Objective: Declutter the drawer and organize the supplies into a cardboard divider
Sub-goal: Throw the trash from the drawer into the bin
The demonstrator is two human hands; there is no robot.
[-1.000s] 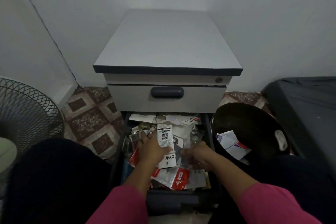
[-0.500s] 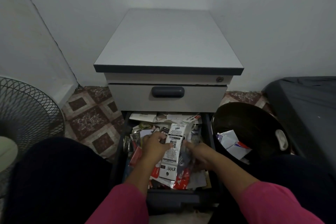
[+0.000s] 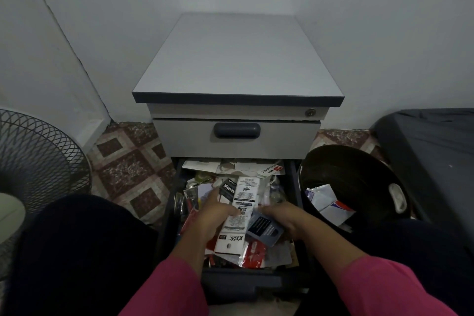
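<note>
Right now both hands are down in the open bottom drawer of a small grey cabinet, w/ the drawer pulled out toward the person. Left hand grips a long white card packet, thumb over its face near the QR code, fingers curled under it; packet lies lengthwise, "g'soft" end nearest the person. A black "stapler" card sits just beside the left fingers, touching the packet's far left edge. Right hand is curled around a dark grey card, which overlaps the white packet's right edge. Under & around both: a heap of loose packaging, incl. red-and-white wrappers at the near end and white card scraps at the back, approx. filling the drawer. Upper drawer is closed, dark handle centred. Black bin stands just beside the drawer on the right, w/ some white papers inside. Wire fan guard at left, on the patterned tile floor. Dark bed at far right. Pink sleeves cover both forearms.
</note>
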